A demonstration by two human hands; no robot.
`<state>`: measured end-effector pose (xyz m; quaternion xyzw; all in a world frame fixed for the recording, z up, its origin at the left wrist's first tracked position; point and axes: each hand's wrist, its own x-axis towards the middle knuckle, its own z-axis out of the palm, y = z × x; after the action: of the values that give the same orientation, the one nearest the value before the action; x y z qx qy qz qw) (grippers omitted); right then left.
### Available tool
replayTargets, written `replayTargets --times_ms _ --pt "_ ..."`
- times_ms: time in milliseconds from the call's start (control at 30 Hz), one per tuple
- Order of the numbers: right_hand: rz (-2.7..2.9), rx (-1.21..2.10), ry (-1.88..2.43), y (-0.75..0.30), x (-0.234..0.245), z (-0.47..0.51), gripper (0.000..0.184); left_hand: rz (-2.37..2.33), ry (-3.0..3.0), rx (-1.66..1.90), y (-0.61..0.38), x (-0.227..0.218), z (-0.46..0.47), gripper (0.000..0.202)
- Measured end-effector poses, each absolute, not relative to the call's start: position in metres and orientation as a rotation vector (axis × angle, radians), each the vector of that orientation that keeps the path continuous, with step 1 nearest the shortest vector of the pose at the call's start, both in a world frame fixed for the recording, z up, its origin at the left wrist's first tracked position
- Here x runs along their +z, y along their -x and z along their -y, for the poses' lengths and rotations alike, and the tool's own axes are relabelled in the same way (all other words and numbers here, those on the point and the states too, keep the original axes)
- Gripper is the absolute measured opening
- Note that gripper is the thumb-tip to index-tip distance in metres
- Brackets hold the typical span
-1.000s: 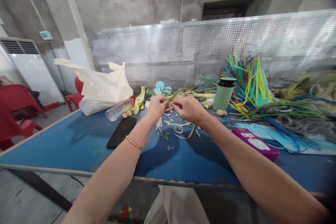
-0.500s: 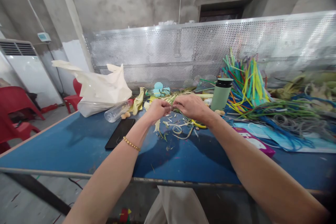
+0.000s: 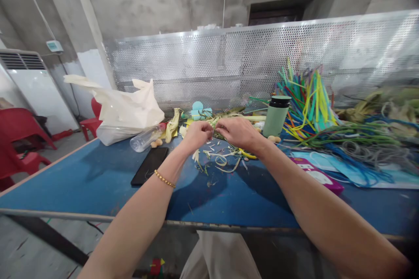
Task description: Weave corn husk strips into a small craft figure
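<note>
My left hand (image 3: 197, 134) and my right hand (image 3: 238, 132) meet above the blue table (image 3: 81, 178), fingers pinched together on a pale green leaf strip (image 3: 213, 129) held between them. More of the strip hangs below my left hand. Cut leaf scraps (image 3: 222, 159) lie on the table right under my hands. A gold bead bracelet (image 3: 164, 178) sits on my left wrist.
A black phone (image 3: 150, 165) lies left of my hands, with a clear bottle (image 3: 146, 137) and a white plastic bag (image 3: 124, 111) behind it. A green flask (image 3: 276, 116), coloured strips (image 3: 306, 100), a purple case (image 3: 319, 176) and tangled cords (image 3: 360, 146) fill the right. Perforated metal screen behind.
Both hands have lifted slightly and stayed pinched together on the strip. The view shifted a little; the objects on the table have not moved.
</note>
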<state>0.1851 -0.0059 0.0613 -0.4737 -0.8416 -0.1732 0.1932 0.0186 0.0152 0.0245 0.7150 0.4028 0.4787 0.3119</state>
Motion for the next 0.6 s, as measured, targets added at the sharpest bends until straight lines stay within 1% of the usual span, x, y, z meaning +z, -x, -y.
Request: replayTargets --times_ms 133,167,300,467,600 --pt "2.316 -0.533 1.263 -0.183 0.063 0.013 0.036 -0.979 -1.542 1.336 -0.017 0.031 -0.011 0.008" --pt "2.326 -0.551 1.268 -0.182 0.063 0.015 0.035 -0.952 -1.478 1.34 -0.017 0.032 -0.01 0.01" --pt "2.398 -0.664 1.308 -0.177 0.062 0.019 0.019 -0.898 -1.352 1.388 -0.016 0.035 -0.01 0.013" --pt "2.471 -0.714 1.29 -0.171 0.059 0.021 0.021 -1.02 -1.469 1.406 -0.02 0.028 -0.015 0.014" --pt "2.416 -0.643 1.28 -0.176 0.06 0.016 0.023 -1.152 -1.853 1.279 -0.021 0.023 -0.015 0.011"
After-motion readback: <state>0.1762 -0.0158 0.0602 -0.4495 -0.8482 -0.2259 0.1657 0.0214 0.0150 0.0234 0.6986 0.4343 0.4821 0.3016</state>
